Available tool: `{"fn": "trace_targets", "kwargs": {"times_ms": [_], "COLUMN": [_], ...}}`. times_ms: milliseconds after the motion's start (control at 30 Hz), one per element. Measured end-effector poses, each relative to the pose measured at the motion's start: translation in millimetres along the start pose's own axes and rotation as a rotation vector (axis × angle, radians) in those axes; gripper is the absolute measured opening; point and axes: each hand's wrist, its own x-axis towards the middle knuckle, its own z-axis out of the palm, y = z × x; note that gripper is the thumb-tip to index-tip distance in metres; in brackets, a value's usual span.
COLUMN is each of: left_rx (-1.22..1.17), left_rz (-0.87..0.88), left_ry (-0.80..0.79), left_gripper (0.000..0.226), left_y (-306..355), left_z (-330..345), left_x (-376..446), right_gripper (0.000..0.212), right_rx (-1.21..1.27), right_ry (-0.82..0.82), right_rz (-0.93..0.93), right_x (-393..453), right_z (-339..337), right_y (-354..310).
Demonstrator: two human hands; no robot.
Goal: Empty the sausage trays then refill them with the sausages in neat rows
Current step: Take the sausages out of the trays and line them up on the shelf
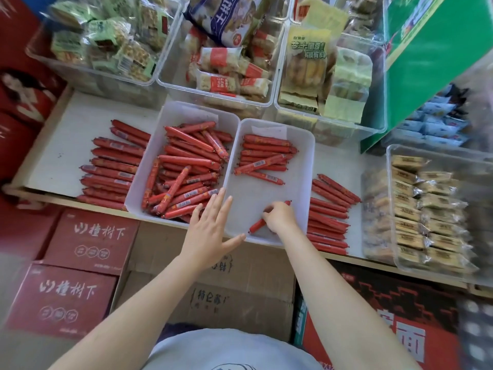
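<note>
1. Two white trays sit side by side on the table: the left tray (138, 180) is heaped with red sausages (184, 169) lying every way.
2. The right tray (306, 166) holds a small stack of sausages at its far end; its near half is mostly bare.
3. The right hand (280, 216) is inside the right tray's near end, fingers closed around one sausage (257, 225).
4. The left hand (210, 231) is flat, fingers spread, holding nothing, over the near rims where the trays meet.
5. More sausages lie in rows on the table: one row (112, 166) left of the trays, another (329, 217) right of them.
6. Clear bins of snacks (229, 62) stand at the far side.
</note>
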Motion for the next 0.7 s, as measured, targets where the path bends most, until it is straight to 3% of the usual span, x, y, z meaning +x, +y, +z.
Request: {"fn": "trace_targets", "kwargs": {"times_ms": [100, 200, 300, 400, 467, 567, 633, 700], "left_rx": [-0.019, -0.022, -0.038, -0.05, -0.061, -0.061, -0.047, -0.036], "left_rz": [0.008, -0.005, -0.031, -0.047, -0.071, -0.097, -0.105, -0.114], "left_ry": [-0.001, -0.009, -0.01, -0.025, -0.054, -0.075, -0.087, -0.1], "left_gripper": [0.096, 0.098, 0.106, 0.118, 0.128, 0.139, 0.142, 0.143], "left_y": [-0.5, -0.3, 5.3, 18.9, 29.3, 38.3, 40.4, 41.7], "left_z": [-1.7, -2.4, -1.3, -1.6, -4.0, -7.9, -8.8, -9.2], "left_x": [-1.3, -0.5, 1.8, 10.9, 19.0, 27.5, 29.5, 29.8], "right_gripper": [0.004, 0.008, 0.02, 0.043, 0.042, 0.021, 0.017, 0.021], "right_rx": [0.222, 0.645, 0.955, 1.058, 1.048, 0.919, 0.647, 0.309], "right_ry": [0.037, -0.071, -0.113, -0.088, 0.019, 0.307, 0.53, 0.653], "right_rz": [-0.056, -0.097, -0.176, -0.225, -0.286, -0.283, -0.252, -0.226], "right_x": [-1.9, -17.0, -34.0, -48.3, -55.6, -52.5, -37.4, -19.9], "right_z": [-0.3, -13.3, -33.1, -59.4, -80.2, -105.0, -113.1, -112.8], "right_y": [-0.9, -6.9, -7.4, -0.7, 7.8, 29.4, 48.3, 66.8]}}
